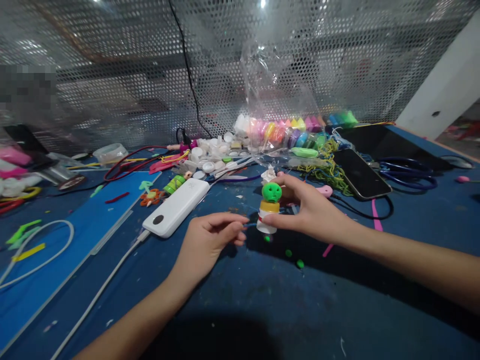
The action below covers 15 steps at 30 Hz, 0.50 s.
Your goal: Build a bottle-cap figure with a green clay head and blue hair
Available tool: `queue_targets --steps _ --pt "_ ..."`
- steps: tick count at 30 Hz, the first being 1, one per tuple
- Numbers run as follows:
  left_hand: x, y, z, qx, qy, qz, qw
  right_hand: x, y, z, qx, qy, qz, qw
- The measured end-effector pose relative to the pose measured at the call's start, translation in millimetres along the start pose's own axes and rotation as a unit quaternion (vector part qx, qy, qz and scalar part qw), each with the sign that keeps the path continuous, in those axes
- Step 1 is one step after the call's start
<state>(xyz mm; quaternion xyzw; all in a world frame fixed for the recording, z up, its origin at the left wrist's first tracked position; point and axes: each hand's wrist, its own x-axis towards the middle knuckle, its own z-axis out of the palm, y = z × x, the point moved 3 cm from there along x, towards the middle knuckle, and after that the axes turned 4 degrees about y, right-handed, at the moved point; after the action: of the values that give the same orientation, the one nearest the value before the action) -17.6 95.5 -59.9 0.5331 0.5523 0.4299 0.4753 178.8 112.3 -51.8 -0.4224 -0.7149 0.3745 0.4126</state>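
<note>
My right hand [300, 205] grips a small figure by its body, thumb in front and fingers behind. The figure has a round green clay head [272, 192] with dark hollows like a face. Its body [267, 220] is yellow above and white below, with a red mark at the left side. Close by on the left, my left hand [215, 237] is closed in a pinch. A thin blue strand [252, 225] runs from its fingertips toward the figure's body; whether it is attached there I cannot tell. Small green clay bits [300, 264] lie below the figure.
A white power bank [176, 207] with a cable lies left, beside a blue board [75, 250]. White lids [210, 165] and bagged coloured clay [285, 132] stand at the back. A phone [362, 175], yellow-green yarn [332, 165] and blue-handled scissors [408, 172] are at right.
</note>
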Motion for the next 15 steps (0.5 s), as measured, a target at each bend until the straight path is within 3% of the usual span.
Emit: queue_targets --steps 7,15 --pt "2.6 -4.0 1.7 -0.013 -0.013 -0.026 1.0 3.9 -0.6 -0.4 0.067 -0.015 0.036 0.997" --pt "2.2 1.9 4.5 0.021 0.014 0.011 1.0 3.9 -0.5 2.8 0.143 -0.043 0.08 0.985"
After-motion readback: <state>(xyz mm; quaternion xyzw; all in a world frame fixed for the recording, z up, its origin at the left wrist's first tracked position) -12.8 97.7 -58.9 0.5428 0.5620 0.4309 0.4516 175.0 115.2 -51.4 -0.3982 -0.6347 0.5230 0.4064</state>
